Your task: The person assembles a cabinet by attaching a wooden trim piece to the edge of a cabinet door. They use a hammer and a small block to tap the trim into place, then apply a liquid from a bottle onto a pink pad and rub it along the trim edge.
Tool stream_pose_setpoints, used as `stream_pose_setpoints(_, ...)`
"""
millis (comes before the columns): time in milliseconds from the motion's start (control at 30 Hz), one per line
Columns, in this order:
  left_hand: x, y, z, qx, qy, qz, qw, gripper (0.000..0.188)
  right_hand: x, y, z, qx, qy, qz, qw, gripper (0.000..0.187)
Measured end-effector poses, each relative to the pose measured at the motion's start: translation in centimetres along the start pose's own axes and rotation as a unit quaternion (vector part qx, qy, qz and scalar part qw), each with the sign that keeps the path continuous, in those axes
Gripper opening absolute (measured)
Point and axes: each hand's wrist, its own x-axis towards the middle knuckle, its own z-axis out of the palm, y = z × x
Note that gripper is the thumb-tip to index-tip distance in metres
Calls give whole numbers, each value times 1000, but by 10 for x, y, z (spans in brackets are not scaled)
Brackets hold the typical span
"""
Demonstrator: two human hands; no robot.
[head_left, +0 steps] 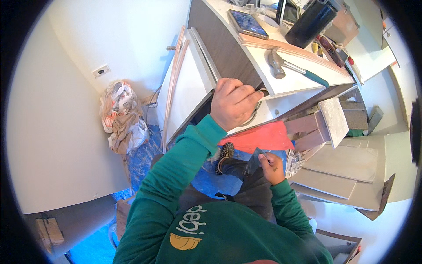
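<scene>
Upper-centre cabinet [228, 53] is looking unfinished; left hand [235, 103] is curling mid-frame, hold unclear; right hand [273, 169] is gripping a dark blade [253, 163].

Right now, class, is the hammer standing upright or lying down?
Lying down. The hammer rests on the white surface, its green-gripped handle stretched along it.
</scene>
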Motion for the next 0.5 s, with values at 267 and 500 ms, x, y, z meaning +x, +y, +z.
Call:
stream_pose_setpoints(267, 8, 11, 4, -38, -19, -114, 993, 22, -5, 11, 1, -9, 4, -6, 1000, 38)
stream_pose_setpoints(500, 7, 27, 7, -58, -31, -211, 975, 19, -17, 21, -1, 19, 23, 10, 999, 38)
